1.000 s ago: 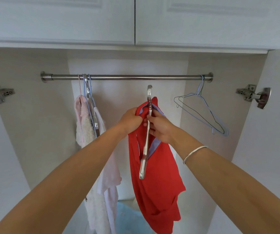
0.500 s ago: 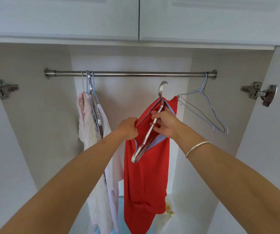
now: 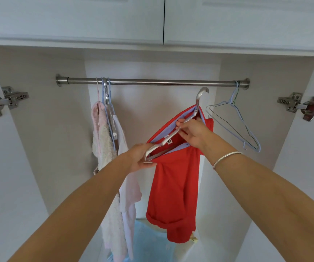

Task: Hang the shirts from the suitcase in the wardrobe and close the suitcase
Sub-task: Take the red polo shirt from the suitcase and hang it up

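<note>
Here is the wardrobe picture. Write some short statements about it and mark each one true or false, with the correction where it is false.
1. The silver hanger hooks over the rod. False: its hook is below the rod, clear of it.
2. The right hand pinches the silver hanger. True.
3. An empty wire hanger hangs near the rod's right end. True.
4. The red shirt is left of the pale garments. False: it is right of them.
5. The left hand holds the red shirt's neckline. True.

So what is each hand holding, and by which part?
Left hand grips the lower end of the silver metal hanger and the collar of the red shirt; right hand pinches the hanger's upper arm below its hook.
</note>
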A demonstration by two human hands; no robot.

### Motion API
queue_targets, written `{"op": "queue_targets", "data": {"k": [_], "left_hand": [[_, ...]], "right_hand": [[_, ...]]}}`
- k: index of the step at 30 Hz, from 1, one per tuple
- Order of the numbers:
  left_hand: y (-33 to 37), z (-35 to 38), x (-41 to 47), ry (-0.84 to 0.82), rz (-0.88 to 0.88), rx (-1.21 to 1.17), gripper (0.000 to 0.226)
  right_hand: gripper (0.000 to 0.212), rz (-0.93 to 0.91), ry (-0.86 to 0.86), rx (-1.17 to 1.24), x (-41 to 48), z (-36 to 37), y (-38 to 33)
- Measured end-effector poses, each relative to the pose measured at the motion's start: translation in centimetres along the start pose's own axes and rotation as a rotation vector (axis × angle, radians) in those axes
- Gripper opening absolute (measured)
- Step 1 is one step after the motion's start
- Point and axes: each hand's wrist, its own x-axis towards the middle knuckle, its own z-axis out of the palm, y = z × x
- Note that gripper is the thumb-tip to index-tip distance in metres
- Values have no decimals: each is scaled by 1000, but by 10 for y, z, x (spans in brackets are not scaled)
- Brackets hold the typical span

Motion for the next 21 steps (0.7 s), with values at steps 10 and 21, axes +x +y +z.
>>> {"op": "queue_targets", "data": {"k": [10, 21], "left_hand": [[11, 21, 3, 77, -57, -174, 39], [15, 10, 16, 539, 263, 634, 38]], "right_hand": [[31, 42, 86, 96, 14, -21, -2], [17, 81, 83, 72, 10, -25, 9]]}}
